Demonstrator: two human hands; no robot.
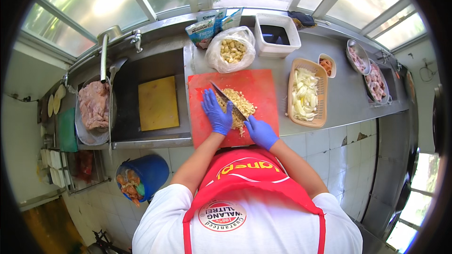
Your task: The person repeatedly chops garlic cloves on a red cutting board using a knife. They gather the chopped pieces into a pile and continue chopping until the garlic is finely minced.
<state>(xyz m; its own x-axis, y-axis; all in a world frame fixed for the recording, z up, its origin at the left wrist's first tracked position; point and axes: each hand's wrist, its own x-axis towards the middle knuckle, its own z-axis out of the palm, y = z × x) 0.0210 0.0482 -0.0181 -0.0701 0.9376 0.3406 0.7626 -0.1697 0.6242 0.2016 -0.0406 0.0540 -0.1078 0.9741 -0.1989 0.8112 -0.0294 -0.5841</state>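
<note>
My left hand (218, 113), in a blue glove, lies with its fingers together along the knife's blade, palm down. My right hand (260, 132), also gloved in blue, is closed around the handle of a kitchen knife (231, 103). The blade slants from the right hand up to the left, across a heap of finely chopped garlic (243, 103) on a red cutting board (262, 82). Behind the board stands a plastic bag (216, 55) of whole peeled garlic cloves (233, 51). The knife's handle is mostly hidden in my right hand.
Right of the board are a tan plastic basket (323, 91) of sliced onions, a small bowl (332, 64) of reddish food and a white tub (279, 51). At left, a yellow board (159, 104) lies in the sink beside a bowl of raw meat (94, 106). A blue bin (153, 171) stands below.
</note>
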